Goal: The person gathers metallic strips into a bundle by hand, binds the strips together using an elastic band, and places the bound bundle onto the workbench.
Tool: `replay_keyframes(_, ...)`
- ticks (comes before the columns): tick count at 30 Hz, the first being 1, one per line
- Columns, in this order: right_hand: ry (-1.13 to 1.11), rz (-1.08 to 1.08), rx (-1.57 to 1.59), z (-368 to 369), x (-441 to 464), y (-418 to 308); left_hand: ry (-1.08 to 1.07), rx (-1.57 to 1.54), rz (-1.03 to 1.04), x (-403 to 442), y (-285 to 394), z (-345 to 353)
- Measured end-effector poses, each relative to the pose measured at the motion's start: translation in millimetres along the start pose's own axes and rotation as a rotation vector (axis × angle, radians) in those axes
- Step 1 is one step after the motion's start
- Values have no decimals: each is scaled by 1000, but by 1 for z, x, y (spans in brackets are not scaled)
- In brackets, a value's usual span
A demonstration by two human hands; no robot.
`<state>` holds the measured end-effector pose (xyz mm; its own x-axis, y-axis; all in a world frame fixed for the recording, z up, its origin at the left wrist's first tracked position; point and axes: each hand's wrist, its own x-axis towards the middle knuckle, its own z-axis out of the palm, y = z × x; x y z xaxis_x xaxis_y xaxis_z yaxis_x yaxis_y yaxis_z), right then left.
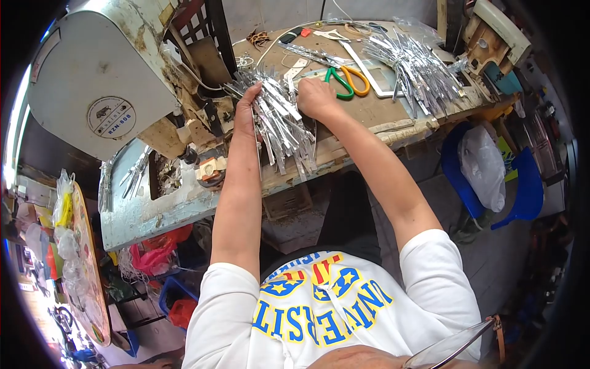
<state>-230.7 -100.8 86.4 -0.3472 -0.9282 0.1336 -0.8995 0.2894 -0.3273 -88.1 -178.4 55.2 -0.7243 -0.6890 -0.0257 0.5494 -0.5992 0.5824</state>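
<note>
A bundle of shiny silver strips [281, 126] lies at the front edge of the worn workbench [381, 126]. My left hand [247, 109] is wrapped against the bundle's left side, thumb upward. On the bundle's right, my right hand [316, 98] is closed with its fingers curled; what it grips, if anything, is hidden. Just beyond that hand lie scissors [350, 82] with one green and one orange handle. A second, larger bundle of silver strips [418, 71] rests on the bench to the right.
A large machine [101, 80] stands at the left. Beside the scissors lies a white frame-like piece [369, 71]. More silver strips [136, 172] sit on the bench's left end. A blue chair [458, 169] with a plastic bag [482, 166] is at the right.
</note>
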Motion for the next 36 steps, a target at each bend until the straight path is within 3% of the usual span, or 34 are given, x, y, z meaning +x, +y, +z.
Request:
replay_keyframes(9,-68,227,408,-13,9,25,48,37,15,3,-1,-3)
replay_keyframes(16,12,-42,26,-1,-10,-2,60,46,13,3,-1,-1)
replay_keyframes(20,-28,5,73,-3,-3,5,31,59,49,0,1,0)
replay_keyframes(23,81,105,276,3,6,20,32,59,68,0,1,-1)
replay_keyframes(27,30,151,1120,43,35,33,35,37,66,-3,-2,4)
replay_keyframes(31,39,288,1278,47,44,-3,42,55,-12,-6,-5,10)
replay_keyframes(35,104,122,983,44,35,-17,38,-3,-8,-7,-4,9)
replay_keyframes(36,67,140,1160,39,23,-25,15,-26,-11,-8,-4,10)
